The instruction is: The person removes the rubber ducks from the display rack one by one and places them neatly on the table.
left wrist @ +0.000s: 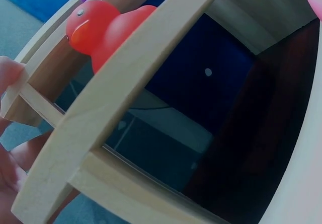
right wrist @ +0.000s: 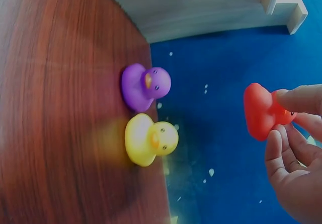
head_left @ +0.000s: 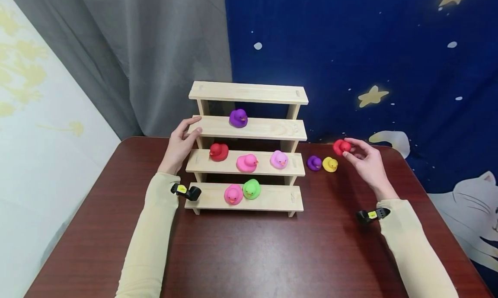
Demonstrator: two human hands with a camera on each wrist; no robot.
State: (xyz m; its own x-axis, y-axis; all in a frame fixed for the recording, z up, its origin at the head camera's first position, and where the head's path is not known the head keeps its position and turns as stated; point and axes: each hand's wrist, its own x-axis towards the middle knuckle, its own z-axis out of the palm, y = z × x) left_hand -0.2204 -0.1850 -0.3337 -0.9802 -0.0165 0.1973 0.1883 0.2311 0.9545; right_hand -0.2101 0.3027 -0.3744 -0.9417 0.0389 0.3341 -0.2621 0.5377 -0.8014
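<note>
Your right hand (head_left: 367, 165) pinches a red duck (head_left: 340, 147) above the table (head_left: 249, 254), right of the wooden stand (head_left: 249, 92).

Your right thumb and fingers close in around the duck's head; your left hand (head_left: 178, 150) grips the left end of the second tier from the top. Near the held duck, a yellow duck (head_left: 330, 164) and a purple duck (head_left: 314, 163) sit side by side on the table. Another purple duck (head_left: 238, 118) stands on the tier you grip; a red and two pink ones sit below, then a pink and a green on the bottom. Your wrist straps carry yellow labels (head_left: 181, 189), their print too small to read.
</note>
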